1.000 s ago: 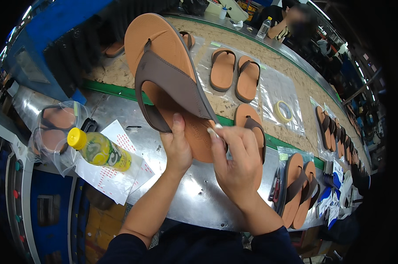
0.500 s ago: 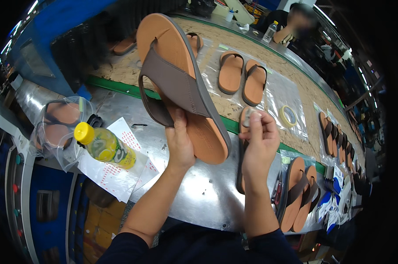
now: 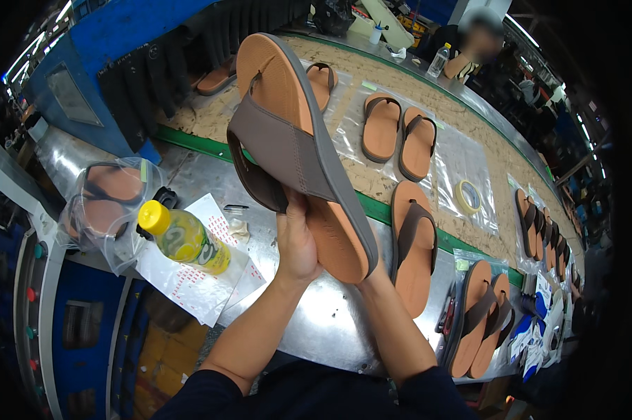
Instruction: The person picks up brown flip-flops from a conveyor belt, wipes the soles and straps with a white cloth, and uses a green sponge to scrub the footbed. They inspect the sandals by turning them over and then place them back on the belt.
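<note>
My left hand (image 3: 300,241) grips a brown thong sandal (image 3: 281,150) near its heel, with the thumb on the tan footbed. The sandal is raised above the metal table, its toe end up and tilted left. My right hand (image 3: 376,276) reaches behind the sandal's heel; only the wrist area shows, and its fingers are hidden. A matching sandal (image 3: 415,241) lies on the table just right of the held one. Beside the papers, left of my left hand, is a small pale crumpled piece (image 3: 239,229).
A yellow-capped bottle (image 3: 183,238) stands on printed papers (image 3: 202,301), beside bagged sandals (image 3: 109,196). Beyond the green strip, a sandal pair (image 3: 382,129) and a tape roll (image 3: 467,197) lie on plastic. More sandals (image 3: 478,318) stand at right. Another person (image 3: 463,63) sits across.
My right hand, which pinched a small greyish piece to the right of the sandal, has moved left behind the heel. A pale piece now shows by the papers. The view has shifted slightly.
</note>
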Demonstrator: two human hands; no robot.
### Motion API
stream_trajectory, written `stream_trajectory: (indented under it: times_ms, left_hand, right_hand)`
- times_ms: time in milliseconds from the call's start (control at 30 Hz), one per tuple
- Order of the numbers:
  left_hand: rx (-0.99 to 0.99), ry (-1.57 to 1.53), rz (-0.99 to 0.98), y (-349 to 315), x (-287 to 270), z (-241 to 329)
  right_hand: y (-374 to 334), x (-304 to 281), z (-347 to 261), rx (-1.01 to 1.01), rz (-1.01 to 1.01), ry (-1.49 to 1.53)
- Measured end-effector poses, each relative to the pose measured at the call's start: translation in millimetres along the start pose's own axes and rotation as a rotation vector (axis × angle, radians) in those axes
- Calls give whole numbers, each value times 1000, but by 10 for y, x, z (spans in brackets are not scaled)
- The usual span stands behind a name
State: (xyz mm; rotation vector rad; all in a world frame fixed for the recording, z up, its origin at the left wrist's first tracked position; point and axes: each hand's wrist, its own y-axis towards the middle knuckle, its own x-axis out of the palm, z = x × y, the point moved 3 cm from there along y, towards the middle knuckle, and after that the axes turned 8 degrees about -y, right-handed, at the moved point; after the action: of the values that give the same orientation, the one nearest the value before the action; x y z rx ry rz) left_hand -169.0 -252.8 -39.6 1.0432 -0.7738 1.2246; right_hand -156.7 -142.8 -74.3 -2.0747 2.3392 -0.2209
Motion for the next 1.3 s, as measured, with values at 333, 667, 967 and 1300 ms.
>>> stream_trajectory:
  times_ms: [333,667,967,1300]
  left_hand:
    - [-247,181,-46,-223,89,-471]
    - [-420,329,-71,-498,76,-887]
    - [-474,327,-101,-484,72,-881]
    - [-471,299,-106,-481,42,-901]
  right_hand:
    - [-1073,-486,-940,-885,151,-887]
    - [-1200,-976,-529,-920,222,-881]
    - [-1179,-990,-511,-846,200,-853]
    - [-1127,-963,-510,-886,265,-782]
